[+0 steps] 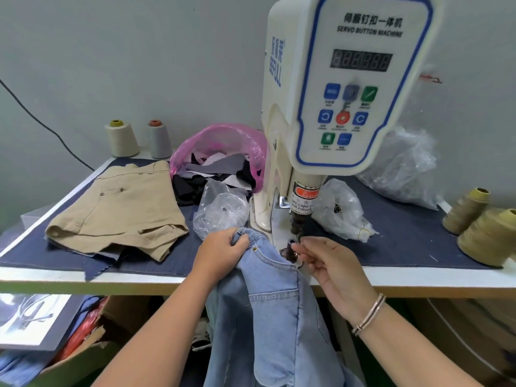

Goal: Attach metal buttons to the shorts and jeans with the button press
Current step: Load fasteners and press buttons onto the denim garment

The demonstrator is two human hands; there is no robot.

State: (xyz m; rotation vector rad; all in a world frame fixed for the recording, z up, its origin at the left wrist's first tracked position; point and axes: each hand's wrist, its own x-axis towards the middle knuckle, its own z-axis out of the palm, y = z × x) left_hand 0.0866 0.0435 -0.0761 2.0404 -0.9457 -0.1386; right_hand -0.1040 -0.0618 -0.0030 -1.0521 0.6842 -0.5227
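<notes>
The left hand [223, 248] gripped the jeans [268, 303] waistband, bunched at the bench [418, 277] edge; the right hand [326, 261] pinched something small beside the press [349, 88] die; loading the button seemed underway; next, slide denim under the punch; the shorts [120, 208] lay apart, left.

The jeans [268, 289] at six o'clock are faded, matt blue denim with a small shiny metal rivet. The shorts [120, 208] at nine o'clock are matt tan cloth. The button press [343, 88] at one o'clock has a smooth, glossy cream plastic casing. Dark denim cloth covers the table [405, 236]. Crinkled clear plastic bags [220, 210] gleam at the centre.
</notes>
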